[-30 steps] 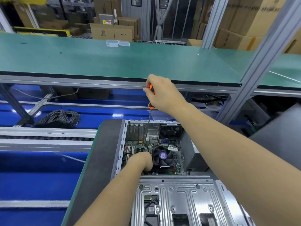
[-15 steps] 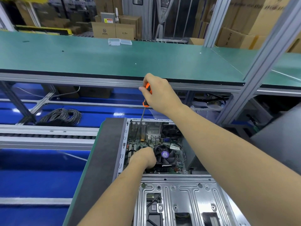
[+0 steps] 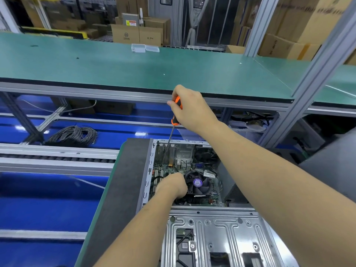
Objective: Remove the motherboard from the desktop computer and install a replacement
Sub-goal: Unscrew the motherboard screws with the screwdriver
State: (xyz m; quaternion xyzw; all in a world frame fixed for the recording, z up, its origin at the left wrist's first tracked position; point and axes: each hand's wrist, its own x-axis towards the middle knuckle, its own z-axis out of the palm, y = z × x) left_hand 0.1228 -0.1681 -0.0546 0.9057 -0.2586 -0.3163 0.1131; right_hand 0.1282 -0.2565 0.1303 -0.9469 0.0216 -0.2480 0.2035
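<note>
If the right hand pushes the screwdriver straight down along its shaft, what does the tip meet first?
Probably the motherboard, near its far left corner beside the expansion slots; the right hand aims the screwdriver there, though depth is unclear.

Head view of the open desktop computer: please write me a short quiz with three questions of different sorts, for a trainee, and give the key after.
1. True or false: the right hand grips an orange and black screwdriver whose shaft points down into the desktop computer.
2. Multiple choice: where is the left hand? A) on the green bench; B) inside the case, on the motherboard beside the CPU fan; C) on the coil of cable.
3. Fill in: the sticker on the fan hub is ____ in colour.

Key: 1 true; 2 B; 3 purple.
</note>
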